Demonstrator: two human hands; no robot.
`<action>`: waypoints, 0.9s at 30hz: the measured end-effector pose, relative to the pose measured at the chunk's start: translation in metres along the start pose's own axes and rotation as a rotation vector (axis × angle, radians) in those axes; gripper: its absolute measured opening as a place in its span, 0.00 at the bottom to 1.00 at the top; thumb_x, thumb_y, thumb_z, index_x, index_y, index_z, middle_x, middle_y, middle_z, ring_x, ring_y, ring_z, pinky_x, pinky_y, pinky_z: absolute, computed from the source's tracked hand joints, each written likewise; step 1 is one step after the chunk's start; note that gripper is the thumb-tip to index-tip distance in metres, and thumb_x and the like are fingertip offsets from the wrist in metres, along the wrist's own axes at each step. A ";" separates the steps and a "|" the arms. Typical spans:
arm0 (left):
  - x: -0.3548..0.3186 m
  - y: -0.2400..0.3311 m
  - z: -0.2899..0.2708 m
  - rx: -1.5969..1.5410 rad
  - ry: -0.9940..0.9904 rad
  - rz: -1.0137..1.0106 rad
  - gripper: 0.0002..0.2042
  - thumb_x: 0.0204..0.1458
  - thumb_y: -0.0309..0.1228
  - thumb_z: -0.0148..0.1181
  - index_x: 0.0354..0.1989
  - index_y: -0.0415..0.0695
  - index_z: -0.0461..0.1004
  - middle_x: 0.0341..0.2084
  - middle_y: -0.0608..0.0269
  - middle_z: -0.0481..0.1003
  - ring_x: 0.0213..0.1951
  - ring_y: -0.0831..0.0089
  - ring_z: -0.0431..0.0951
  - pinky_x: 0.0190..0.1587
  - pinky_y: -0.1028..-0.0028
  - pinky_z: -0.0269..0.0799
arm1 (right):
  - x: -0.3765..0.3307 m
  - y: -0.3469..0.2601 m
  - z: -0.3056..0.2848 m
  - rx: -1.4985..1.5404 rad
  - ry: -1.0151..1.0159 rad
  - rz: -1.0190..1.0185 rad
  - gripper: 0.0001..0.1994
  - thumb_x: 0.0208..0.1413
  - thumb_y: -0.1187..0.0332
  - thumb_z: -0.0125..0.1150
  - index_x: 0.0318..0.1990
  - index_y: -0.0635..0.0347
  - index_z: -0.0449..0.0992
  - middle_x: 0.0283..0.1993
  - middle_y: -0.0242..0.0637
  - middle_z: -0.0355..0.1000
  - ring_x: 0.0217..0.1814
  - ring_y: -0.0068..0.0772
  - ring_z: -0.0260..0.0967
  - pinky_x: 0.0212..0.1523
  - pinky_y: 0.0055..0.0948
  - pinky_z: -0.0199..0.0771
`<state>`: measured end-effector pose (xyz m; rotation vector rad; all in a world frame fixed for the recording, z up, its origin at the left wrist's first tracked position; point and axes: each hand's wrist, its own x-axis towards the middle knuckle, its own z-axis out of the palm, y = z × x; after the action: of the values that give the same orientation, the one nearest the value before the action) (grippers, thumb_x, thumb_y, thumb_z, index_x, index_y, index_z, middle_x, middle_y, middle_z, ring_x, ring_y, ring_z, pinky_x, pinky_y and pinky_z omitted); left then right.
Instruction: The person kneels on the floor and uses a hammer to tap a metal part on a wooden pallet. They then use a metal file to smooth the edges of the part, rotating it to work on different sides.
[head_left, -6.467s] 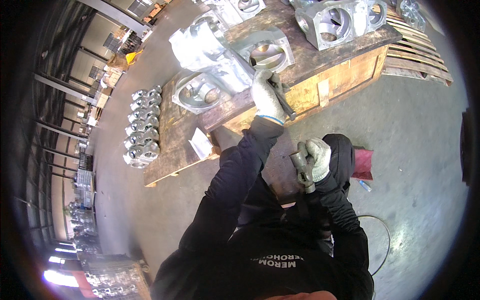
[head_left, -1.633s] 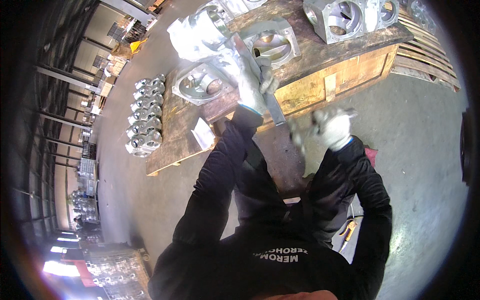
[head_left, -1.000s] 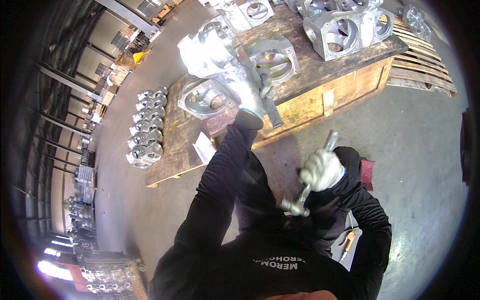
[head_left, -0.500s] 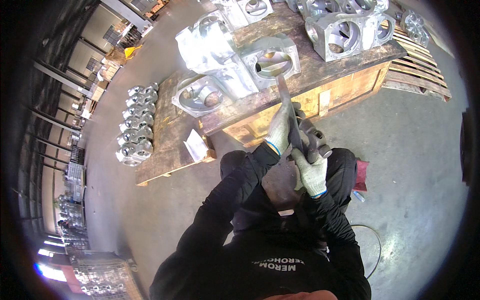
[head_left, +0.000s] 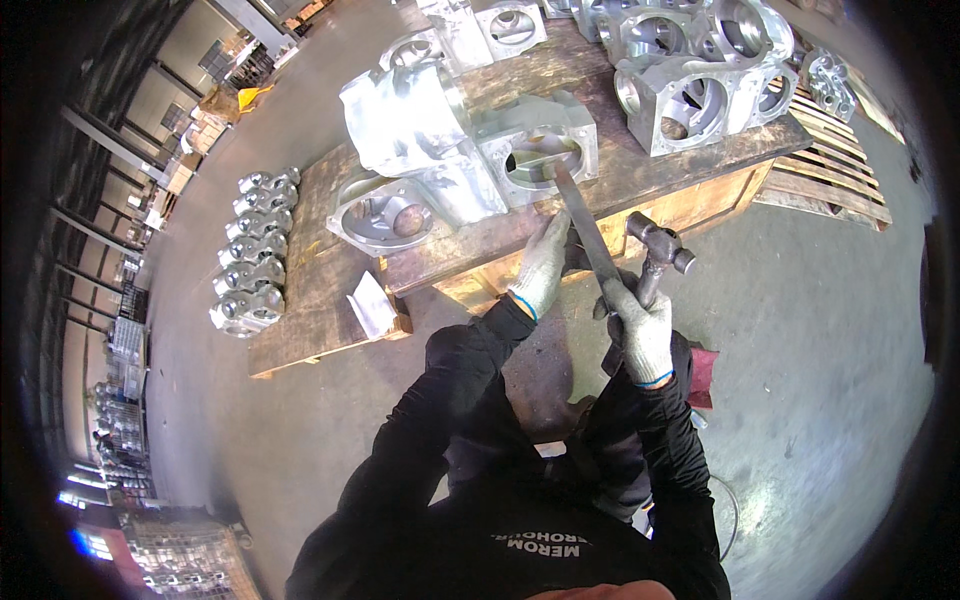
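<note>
My right hand (head_left: 645, 337), in a pale knitted glove, is closed round the handle of a hammer (head_left: 659, 246) together with a long flat metal file (head_left: 588, 222). The file's tip points up toward the round opening of a silvery metal casting (head_left: 540, 150) on the bench. Just in front of the bench edge, my left hand (head_left: 541, 268), gloved too, has its fingers stretched out beside the file. Its dark palm side faces the tools, and part of its fingers is hidden. A large bright casting (head_left: 405, 115) stands left of the file, next to another with a round bore (head_left: 385, 222).
The wooden bench (head_left: 690, 165) carries more castings (head_left: 680, 95) at the right. On a lower wooden board (head_left: 290, 335) at left stand a row of small castings (head_left: 250, 270) and a white paper (head_left: 372, 305). A pallet (head_left: 825, 175) lies at right; a hose (head_left: 735, 515) crosses the floor.
My left hand has come away from the tools and moved left. My right hand has raised the hammer and file, and the hammer head now stands higher. The view has shifted slightly.
</note>
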<state>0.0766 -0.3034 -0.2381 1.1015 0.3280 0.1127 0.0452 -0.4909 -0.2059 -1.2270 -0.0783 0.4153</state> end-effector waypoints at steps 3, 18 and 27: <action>0.003 0.002 -0.002 -0.042 -0.017 0.053 0.19 0.72 0.43 0.45 0.57 0.40 0.68 0.39 0.57 0.76 0.37 0.65 0.80 0.41 0.67 0.79 | 0.012 0.004 0.004 0.039 -0.011 0.058 0.11 0.63 0.65 0.63 0.43 0.64 0.81 0.23 0.28 0.72 0.16 0.12 0.58 0.16 0.18 0.53; 0.063 -0.007 0.029 -0.483 0.318 0.022 0.15 0.67 0.45 0.49 0.40 0.45 0.72 0.22 0.63 0.70 0.20 0.68 0.70 0.22 0.66 0.69 | 0.050 -0.013 0.028 0.084 0.022 0.070 0.13 0.62 0.58 0.66 0.34 0.59 0.78 0.15 0.22 0.59 0.12 0.15 0.52 0.16 0.23 0.46; 0.069 -0.008 0.043 -0.586 0.294 0.098 0.14 0.67 0.43 0.49 0.39 0.45 0.70 0.24 0.64 0.68 0.24 0.67 0.70 0.28 0.62 0.70 | 0.046 -0.027 0.021 0.017 0.093 0.043 0.17 0.65 0.55 0.63 0.28 0.51 0.69 0.14 0.21 0.57 0.12 0.14 0.50 0.14 0.21 0.43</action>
<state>0.1552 -0.3268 -0.2421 0.5166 0.4673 0.4332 0.0885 -0.4632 -0.1811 -1.2316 0.0310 0.3949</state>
